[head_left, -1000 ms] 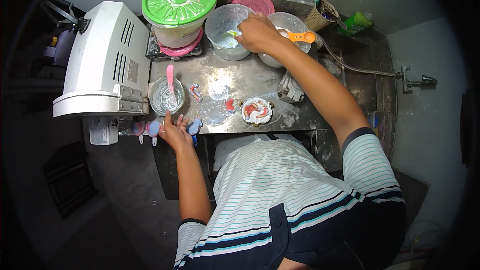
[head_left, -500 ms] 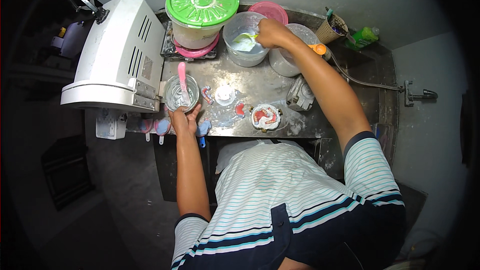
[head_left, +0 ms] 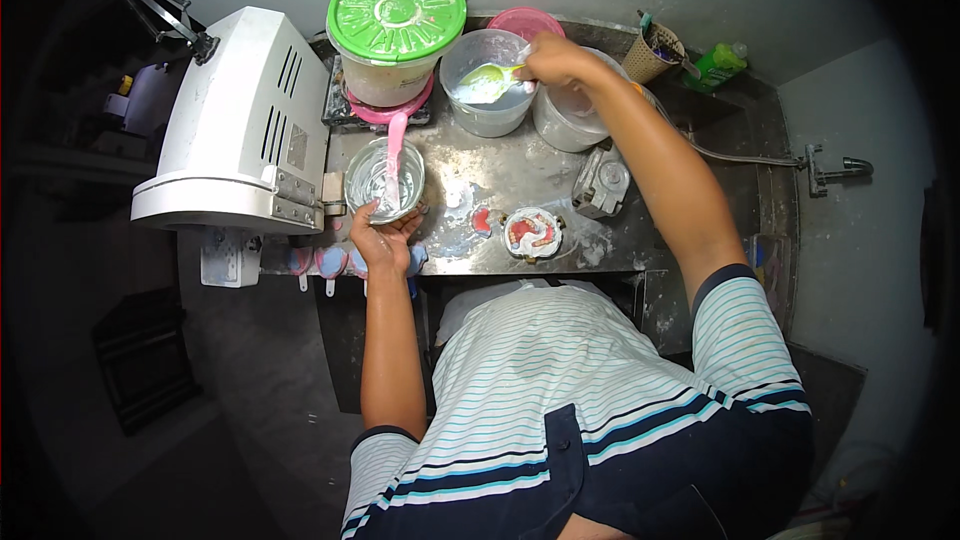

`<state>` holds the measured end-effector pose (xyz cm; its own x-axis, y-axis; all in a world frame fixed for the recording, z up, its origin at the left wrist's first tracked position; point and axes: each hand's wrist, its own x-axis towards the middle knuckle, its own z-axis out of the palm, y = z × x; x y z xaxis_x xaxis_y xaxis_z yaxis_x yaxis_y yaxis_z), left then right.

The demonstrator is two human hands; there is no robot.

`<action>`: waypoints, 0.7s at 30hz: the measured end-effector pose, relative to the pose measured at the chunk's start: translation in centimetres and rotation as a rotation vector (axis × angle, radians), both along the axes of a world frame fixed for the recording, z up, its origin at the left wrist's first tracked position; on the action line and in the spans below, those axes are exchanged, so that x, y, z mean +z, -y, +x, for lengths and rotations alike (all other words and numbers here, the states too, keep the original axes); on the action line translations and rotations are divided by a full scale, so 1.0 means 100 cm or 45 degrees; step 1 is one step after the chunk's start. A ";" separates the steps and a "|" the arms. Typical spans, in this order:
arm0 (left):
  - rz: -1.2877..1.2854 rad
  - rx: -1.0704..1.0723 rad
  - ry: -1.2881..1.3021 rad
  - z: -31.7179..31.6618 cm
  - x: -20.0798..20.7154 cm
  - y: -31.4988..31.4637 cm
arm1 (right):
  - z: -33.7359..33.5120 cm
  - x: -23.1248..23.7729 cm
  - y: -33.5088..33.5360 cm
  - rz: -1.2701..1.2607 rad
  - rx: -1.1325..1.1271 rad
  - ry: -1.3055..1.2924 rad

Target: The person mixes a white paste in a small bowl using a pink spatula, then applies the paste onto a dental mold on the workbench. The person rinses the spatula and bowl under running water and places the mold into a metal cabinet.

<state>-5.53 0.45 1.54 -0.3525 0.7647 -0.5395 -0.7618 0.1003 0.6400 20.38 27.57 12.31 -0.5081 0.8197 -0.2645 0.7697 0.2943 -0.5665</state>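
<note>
Head view: your left hand (head_left: 388,240) supports the mixing bowl (head_left: 368,176) at its near side, thumb at the rim and the other fingers curled beneath. The grip is closed on the bowl, and this cradling appears meant to steady it while your other arm is extended. Whether the bowl is clear of the steel counter (head_left: 510,168) cannot be confirmed from this angle.

A pink spatula (head_left: 397,132) leans inside, handle projecting past the far rim, presumably left there so that it stays within reach.

Your right hand (head_left: 556,62) has its fingers pinched closed on the handle of a yellow-green scoop (head_left: 487,83). The scoop is at the mouth of the clear tub (head_left: 488,124), a position that would probably catch spillage.

Condition: the bowl is transparent and round, its inner wall smeared with greyish-white streaks. The scoop carries pale material; its texture is too small to judge. The tub is cloudy-walled. A dental model (head_left: 533,234) stands near the counter's front edge, apart from both your hands.
</note>
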 end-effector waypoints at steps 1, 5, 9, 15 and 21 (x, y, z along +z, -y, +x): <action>0.010 0.019 0.011 0.008 0.008 -0.002 | 0.006 0.007 -0.002 -0.073 -0.067 0.018; 0.145 -0.014 0.017 0.026 0.013 -0.010 | 0.041 0.035 0.003 -0.394 -0.396 -0.391; 0.243 -0.068 -0.100 0.048 0.022 -0.010 | 0.058 0.079 0.024 -0.250 -0.162 -0.351; 0.340 -0.084 -0.242 0.092 0.035 -0.007 | 0.008 0.109 0.103 0.106 0.520 -0.126; 0.438 -0.078 -0.140 0.108 0.034 -0.008 | -0.023 0.108 0.149 0.270 0.605 0.072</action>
<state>5.22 1.25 4.91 -0.3423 0.9161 -0.2087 -0.6858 -0.0918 0.7220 18.10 12.68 23.13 -0.8265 0.5411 -0.1555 0.5514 0.7222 -0.4176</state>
